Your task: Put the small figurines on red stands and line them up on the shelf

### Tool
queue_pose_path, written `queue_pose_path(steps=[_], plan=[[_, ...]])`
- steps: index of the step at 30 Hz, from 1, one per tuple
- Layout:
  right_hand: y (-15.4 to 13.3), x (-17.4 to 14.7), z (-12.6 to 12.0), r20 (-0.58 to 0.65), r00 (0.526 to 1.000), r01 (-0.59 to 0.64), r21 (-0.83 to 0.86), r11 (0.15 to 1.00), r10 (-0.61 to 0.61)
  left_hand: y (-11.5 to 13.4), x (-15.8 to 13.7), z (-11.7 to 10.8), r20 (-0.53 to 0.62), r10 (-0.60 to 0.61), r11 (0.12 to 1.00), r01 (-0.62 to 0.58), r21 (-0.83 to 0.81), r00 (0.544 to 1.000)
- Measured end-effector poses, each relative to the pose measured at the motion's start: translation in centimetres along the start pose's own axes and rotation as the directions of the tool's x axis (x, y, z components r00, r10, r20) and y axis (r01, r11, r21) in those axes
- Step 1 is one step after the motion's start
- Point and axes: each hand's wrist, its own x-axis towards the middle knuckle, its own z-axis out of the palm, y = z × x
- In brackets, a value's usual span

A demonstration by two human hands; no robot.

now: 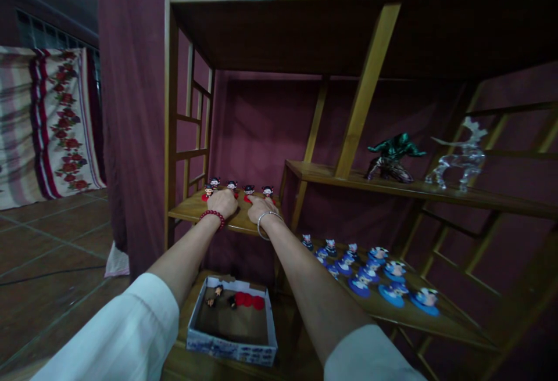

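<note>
Both my arms reach to a small upper-left shelf [239,224] where several black-haired figurines on red bases stand. My left hand [222,202], with a red bead bracelet, is closed among them; its fingertips are hidden. Just left of it stands a figurine [208,190], and behind it are a back-left figurine [215,182] and another figurine [231,185]. My right hand [262,208], wearing a silver bangle, has its index finger stretched to the red base of a figurine [248,189]. Beyond its knuckles is the right-end figurine [267,191].
Below, an open cardboard box [231,351] holds a few dark-haired figurines and red bases. Several blue-based figurines [361,282] fill the lower right shelf. A green figure [396,157] and a clear deer ornament [461,157] stand higher. Wooden posts [368,90] divide the shelving.
</note>
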Motion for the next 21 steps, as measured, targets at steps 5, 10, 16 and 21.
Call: queue_pose_path(steps=[5, 10, 16, 21], plan=[[-0.1, 0.2, 0.0, 0.006, 1.000, 0.002, 0.036, 0.999, -0.002, -0.1, 0.1, 0.0, 0.007, -0.007, 1.000, 0.007, 0.001, 1.000], [-0.3, -0.1, 0.0, -0.017, 1.000, -0.013, 0.048, 0.999, 0.013, 0.0, -0.1, 0.2, -0.033, 0.001, 0.999, 0.000, 0.032, 0.999], [-0.2, -1.5, -0.5, -0.247, 0.962, -0.108, 0.064, 0.992, 0.121, 0.5, -0.8, 0.3, -0.097, 0.162, 0.985, -0.154, 0.082, 0.982], [0.7, -1.2, -0.5, -0.207, 0.928, -0.276, 0.180, 0.944, 0.311, 0.5, -1.0, 0.0, -0.027, 0.293, 0.956, -0.292, 0.035, 0.956]])
